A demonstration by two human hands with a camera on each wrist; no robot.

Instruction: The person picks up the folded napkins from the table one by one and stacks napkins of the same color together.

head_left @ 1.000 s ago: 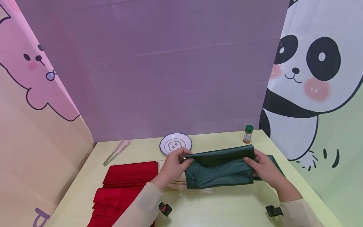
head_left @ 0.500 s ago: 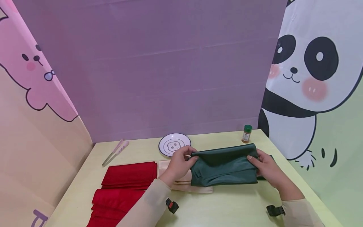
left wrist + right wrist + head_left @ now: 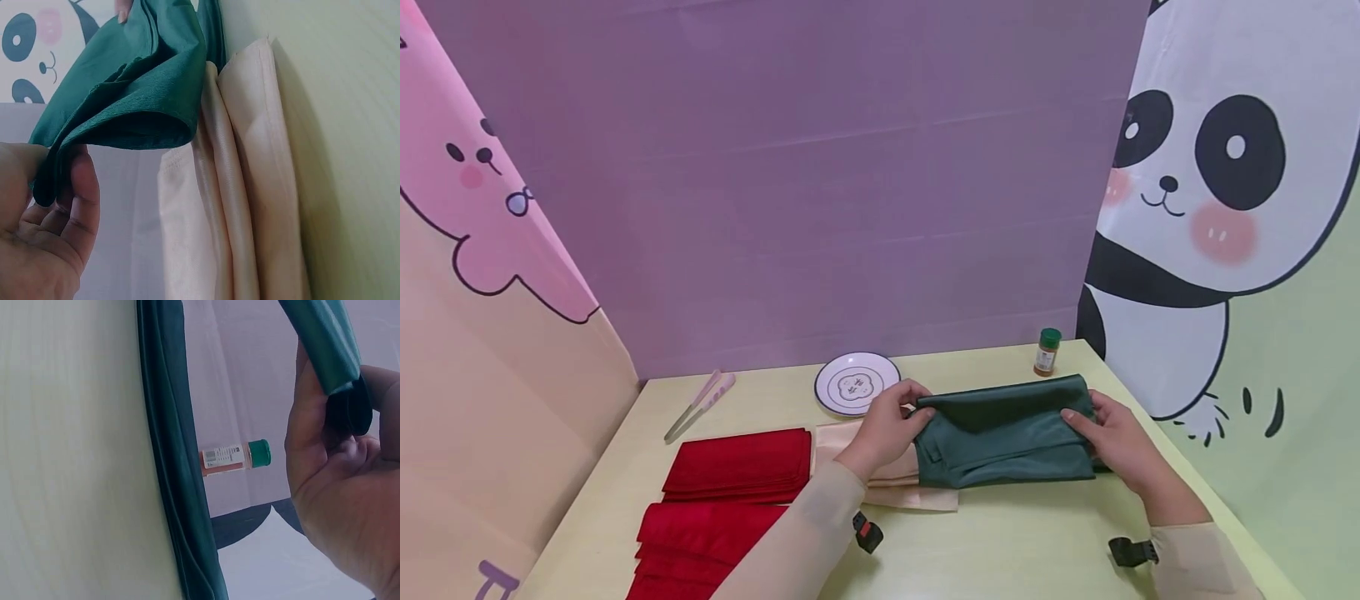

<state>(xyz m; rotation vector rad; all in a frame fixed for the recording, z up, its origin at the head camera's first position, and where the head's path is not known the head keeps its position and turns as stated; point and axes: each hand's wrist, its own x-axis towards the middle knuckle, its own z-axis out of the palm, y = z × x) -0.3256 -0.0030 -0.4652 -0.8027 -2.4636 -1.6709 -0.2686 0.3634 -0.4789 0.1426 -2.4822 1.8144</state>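
- The green cloth [image 3: 1009, 433] is showing a smooth, faintly shiny weave; it is lying folded into a long band of several loose layers, its upper edge doubling over in a soft roll.
- It is hanging lifted between the two hands, just above the pale yellow table [image 3: 1000, 550], with its left end overlapping a folded beige cloth [image 3: 895, 492] (satiny, ribbed with pleat-like folds in the left wrist view).
- The left hand [image 3: 886, 429] is pinching the cloth's left end: in the left wrist view the thumb and fingers [image 3: 81, 187] are closing on the bunched layers, with the fabric draping out above them.
- The right hand [image 3: 1118, 446] is gripping the right end; in the right wrist view the curled fingers [image 3: 375, 394] are wrapping round the rolled edge, so that the cloth is passing through the closed grasp.
- A second strip of dark green fabric [image 3: 178, 487] is lying flat on the table beside the right hand.
- Two stacks of folded red cloths [image 3: 730, 500] are lying to the left of the beige one, matte and neatly squared.
- At the far edge of the table, a round white plate [image 3: 856, 385] with a dark rim, a pair of pale tongs [image 3: 698, 404] and a small spice jar [image 3: 1047, 352] with a green cap are standing well apart from the hands.
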